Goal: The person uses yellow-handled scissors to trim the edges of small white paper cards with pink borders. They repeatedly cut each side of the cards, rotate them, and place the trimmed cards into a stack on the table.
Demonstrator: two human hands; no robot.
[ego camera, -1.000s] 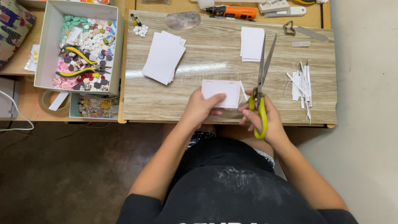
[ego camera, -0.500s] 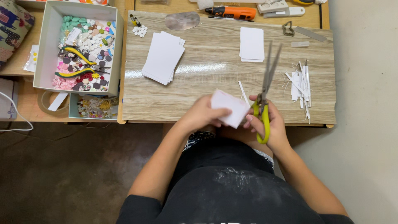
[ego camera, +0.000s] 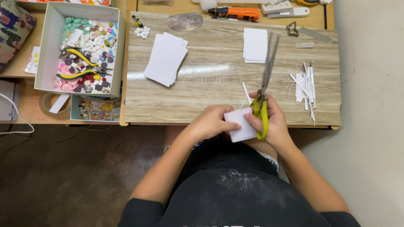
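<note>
Near the lower middle of the frame, the left hand (ego camera: 210, 123) is pinching a small white card (ego camera: 241, 124) at the table (ego camera: 210, 92) edge, while the right hand (ego camera: 273, 124) is gripping yellow-handled scissors (ego camera: 263, 90), blades pointing up, nearly closed, with a thin paper strip (ego camera: 245, 93) hanging beside them.

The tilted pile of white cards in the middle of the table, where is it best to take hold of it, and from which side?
Judging by its pose, grip the white card pile across its long edges, coming from above. The long edges are free, and the fanned lower corner near the person offers the fingers an easy start.
</note>
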